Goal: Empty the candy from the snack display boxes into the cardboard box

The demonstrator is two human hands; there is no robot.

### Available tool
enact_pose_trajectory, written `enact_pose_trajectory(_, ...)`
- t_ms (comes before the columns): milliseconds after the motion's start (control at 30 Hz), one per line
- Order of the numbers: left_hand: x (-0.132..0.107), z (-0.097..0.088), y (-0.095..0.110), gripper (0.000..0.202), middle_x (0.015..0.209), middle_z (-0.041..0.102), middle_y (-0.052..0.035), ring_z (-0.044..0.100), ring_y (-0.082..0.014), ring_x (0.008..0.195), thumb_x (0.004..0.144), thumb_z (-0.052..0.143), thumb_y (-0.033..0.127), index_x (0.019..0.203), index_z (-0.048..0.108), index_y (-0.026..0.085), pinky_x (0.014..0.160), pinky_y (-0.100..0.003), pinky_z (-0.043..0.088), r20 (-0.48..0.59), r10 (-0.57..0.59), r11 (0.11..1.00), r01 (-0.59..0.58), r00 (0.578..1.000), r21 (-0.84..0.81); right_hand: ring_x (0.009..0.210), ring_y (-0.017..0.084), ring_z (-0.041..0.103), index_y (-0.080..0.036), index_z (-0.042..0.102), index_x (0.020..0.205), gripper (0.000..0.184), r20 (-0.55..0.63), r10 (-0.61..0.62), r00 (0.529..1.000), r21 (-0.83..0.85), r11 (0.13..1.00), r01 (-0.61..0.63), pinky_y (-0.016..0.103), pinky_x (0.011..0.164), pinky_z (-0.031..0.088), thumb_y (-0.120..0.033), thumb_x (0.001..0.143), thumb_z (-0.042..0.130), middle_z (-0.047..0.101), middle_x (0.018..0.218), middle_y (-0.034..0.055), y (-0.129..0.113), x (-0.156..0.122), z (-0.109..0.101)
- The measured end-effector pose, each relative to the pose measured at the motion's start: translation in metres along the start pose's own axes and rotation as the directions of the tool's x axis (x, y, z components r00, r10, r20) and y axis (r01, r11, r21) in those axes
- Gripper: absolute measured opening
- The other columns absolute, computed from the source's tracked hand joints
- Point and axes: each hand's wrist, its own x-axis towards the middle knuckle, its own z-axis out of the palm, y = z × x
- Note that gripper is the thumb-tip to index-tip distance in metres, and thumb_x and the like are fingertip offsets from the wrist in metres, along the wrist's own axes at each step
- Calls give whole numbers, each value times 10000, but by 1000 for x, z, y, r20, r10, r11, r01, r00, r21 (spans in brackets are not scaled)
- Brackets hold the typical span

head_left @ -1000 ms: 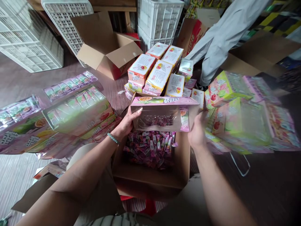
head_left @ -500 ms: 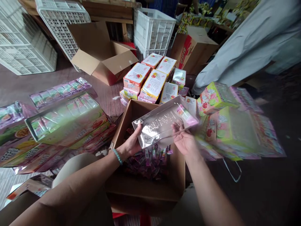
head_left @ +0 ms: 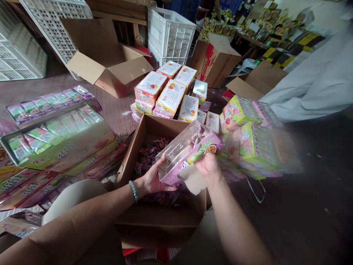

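Over an open carton point(head_left: 161, 217) I hold a purple candy box with a clear plastic window point(head_left: 179, 171), tilted, with a passion fruit picture on its side. My left hand point(head_left: 156, 176) grips its left end, thumb on top and fingers beneath; a bead bracelet is on that wrist. My right hand point(head_left: 206, 160) grips the right part, and some of its fingers show through the clear plastic. A plain grey-brown cardboard flap point(head_left: 194, 180) hangs down from the box near that hand. Below, many small wrapped purple sachets point(head_left: 150, 154) lie in the carton.
Filled candy boxes point(head_left: 57, 136) are stacked at left, and more candy boxes point(head_left: 248, 143) at right. White-topped boxes point(head_left: 169, 95) stand behind the carton. Farther back are an open cardboard box point(head_left: 110, 73), white crates point(head_left: 172, 35) and a person's grey trouser leg point(head_left: 311, 77).
The box in my hands has been turned, so its purple printed side and a cardboard flap now show. My right hand has shifted around it. The view has swung to the right.
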Motion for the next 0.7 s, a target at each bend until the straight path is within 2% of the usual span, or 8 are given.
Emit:
enact_pose_trajectory(100,-1,2,15,641,1078,762,-123,745,-314,931,913,565,728,1256,650,192,785,-496,646,-31,133,989,-131,991,73,846,113,663,-262,684,904,203,-21,29,999,-95,995,-31,201,742,587,-211,745,800,695,877,-41,9,1,3)
enact_pose_trajectory(167,-9,11,33,642,1200,743,-138,724,-325,1087,936,573,677,1352,604,189,934,-499,616,-22,345,934,-341,938,110,719,95,621,-228,667,809,240,15,67,998,-190,980,-63,173,631,544,-240,672,864,664,790,-40,14,-5,9)
enact_pose_trajectory(267,-34,28,65,620,1439,627,-148,568,-320,1373,1020,474,568,1494,487,167,1182,-539,444,-1,709,693,-697,705,187,615,73,565,-201,688,795,370,117,199,973,-346,926,-147,157,525,463,-354,582,949,648,756,-26,15,-19,17)
enact_pose_trajectory(367,-79,33,91,668,1563,508,-137,431,-329,1488,1077,205,580,1565,380,158,1206,-591,372,-4,902,402,-837,431,370,611,96,556,-221,706,863,480,127,322,938,-586,788,-191,179,486,428,-527,579,944,655,776,-2,18,-23,8)
enact_pose_trajectory(467,-148,20,93,721,1615,439,-131,397,-337,1505,1064,118,617,1594,313,169,1168,-568,426,-68,984,173,-826,162,536,702,197,623,-254,743,977,577,161,375,913,-892,452,-29,307,556,527,-755,692,760,712,899,73,37,-18,-11)
enact_pose_trajectory(533,-206,1,78,744,1575,491,-122,441,-341,1474,1037,211,687,1579,346,196,1126,-525,485,-121,992,93,-761,19,642,957,310,683,-248,763,1030,664,257,315,914,-955,228,190,479,829,598,-824,723,645,718,1104,132,59,-18,-20)
enact_pose_trajectory(633,-302,-43,38,722,1358,663,-102,598,-343,1316,979,406,725,1471,497,203,1010,-486,582,-207,971,88,-626,-120,775,1297,380,590,-244,716,1245,747,347,313,884,-938,91,336,569,1140,455,-802,765,593,635,1383,146,102,-29,-23)
enact_pose_trajectory(700,-368,-79,4,634,1191,726,-102,700,-323,1143,953,514,661,1358,590,179,915,-461,632,-307,944,200,-537,-118,819,1400,354,527,-242,566,1462,800,356,406,842,-933,105,344,546,1191,414,-736,833,570,553,1514,134,137,-46,-22)
